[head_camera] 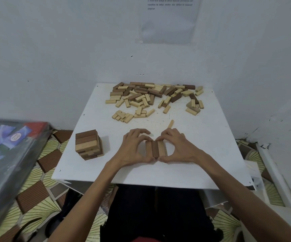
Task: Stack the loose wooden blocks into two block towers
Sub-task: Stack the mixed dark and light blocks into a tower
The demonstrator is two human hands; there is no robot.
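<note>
At 6 o'clock, nearest the camera, two bare forearms come up over a dark lap onto the white table (193, 165). Left hand (132, 149) and right hand (177, 148) cup a row of three blocks (156, 148) from 9 and 3 o'clock, fingers curled over its far end and thumbs meeting at its near end. Both hands grasp it and look to be squaring it up. The row lies on the table toward 6 from centre, long sides touching, a brown block between two paler ones. Step in hand, as I judge it: base layer of the second tower. The next move likely calls for letting go without nudging the row, then fetching three more blocks and laying them crosswise on top. First tower (88, 144) stands at 9 o'clock, well apart from the hands, several layers high and roughly square. One pale block (170, 124) lies alone just past the right hand toward 12. Loose pile (155, 98) spreads along the far edge, 11 to 1 o'clock, with plenty left, so the task looks early to mid. Hard to tell: whether another layer sits under the row, since the palms cover its sides, and the tower's exact layer count. Blurred box (10, 145) at 9 o'clock is cut off by the frame. Sheet of paper (169, 20) on the wall at 12 has print too small to read.
</note>
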